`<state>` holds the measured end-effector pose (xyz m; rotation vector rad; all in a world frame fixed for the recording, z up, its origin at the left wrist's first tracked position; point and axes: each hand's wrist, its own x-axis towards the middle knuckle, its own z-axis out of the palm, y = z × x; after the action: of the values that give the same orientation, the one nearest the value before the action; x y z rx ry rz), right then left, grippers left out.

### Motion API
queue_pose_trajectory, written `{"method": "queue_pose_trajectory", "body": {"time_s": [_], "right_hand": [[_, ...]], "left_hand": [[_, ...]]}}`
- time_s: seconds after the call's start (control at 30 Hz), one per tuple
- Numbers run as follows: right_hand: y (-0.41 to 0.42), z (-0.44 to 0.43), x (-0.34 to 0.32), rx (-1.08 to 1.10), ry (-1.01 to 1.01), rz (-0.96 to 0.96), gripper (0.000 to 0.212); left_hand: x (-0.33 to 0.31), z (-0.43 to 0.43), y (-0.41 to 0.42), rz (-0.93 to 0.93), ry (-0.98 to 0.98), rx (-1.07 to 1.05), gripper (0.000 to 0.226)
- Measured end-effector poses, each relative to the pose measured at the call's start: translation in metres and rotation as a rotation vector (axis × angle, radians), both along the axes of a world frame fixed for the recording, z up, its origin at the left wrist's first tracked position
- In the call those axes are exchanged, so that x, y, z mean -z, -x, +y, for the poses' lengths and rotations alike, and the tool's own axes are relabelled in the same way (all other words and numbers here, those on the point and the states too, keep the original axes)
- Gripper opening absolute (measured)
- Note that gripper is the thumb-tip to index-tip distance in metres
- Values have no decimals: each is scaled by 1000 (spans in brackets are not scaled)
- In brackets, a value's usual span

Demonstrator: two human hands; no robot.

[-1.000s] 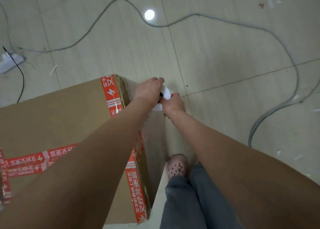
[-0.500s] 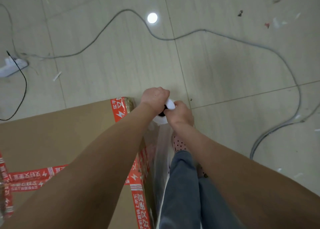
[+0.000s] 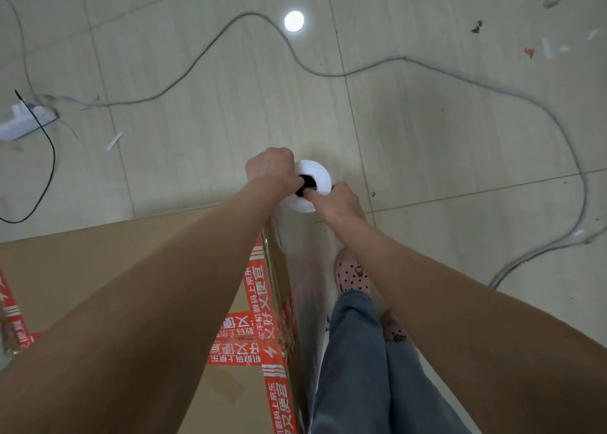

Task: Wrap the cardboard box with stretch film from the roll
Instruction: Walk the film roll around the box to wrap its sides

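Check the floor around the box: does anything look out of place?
Yes. A loose grey cable snakes across the floor ahead and right of the cardboard box, likely a trip risk in the walking path. Small scraps lie there too.

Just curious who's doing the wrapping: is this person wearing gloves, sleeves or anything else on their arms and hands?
No gloves on the left hand or right hand. The left forearm and right forearm are bare: no sleeve, watch or bracelet in view.
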<state>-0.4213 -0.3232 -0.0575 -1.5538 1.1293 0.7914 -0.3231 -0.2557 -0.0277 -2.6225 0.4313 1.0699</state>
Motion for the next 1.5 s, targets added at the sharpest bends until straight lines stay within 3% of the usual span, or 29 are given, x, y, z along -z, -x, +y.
{"method": "queue_pose_trajectory", "body": {"time_s": [0.2, 0.3, 0.53, 0.73, 0.9, 1.0, 1.2, 1.37, 1.5], "right_hand": [[-11, 5, 0, 4, 109, -49, 38], [-22, -5, -3, -98, 190, -113, 33], [-58, 0, -12, -184, 275, -228, 37], [-81, 26, -9, -210, 41, -72, 63], [-98, 52, -2, -287, 71, -106, 49], [-106, 60, -6, -349, 142, -97, 40], [-130, 62, -2, -524, 196, -184, 30], [-147, 62, 0, -709, 193, -258, 25], [-151, 61, -1, -734, 182, -275, 35]], "left_hand": [[9, -3, -5, 39, 81, 155, 38], [13, -4, -11, 27, 97, 113, 28], [11, 25, -31, 12, 187, -373, 28], [10, 59, -51, 3, 301, -734, 23], [20, 90, -50, 20, 365, -914, 33], [22, 98, -52, 9, 348, -829, 37], [23, 94, -74, -78, 268, -459, 22], [26, 98, -82, -61, 215, -476, 28], [24, 93, -85, -33, 150, -480, 26]]}}
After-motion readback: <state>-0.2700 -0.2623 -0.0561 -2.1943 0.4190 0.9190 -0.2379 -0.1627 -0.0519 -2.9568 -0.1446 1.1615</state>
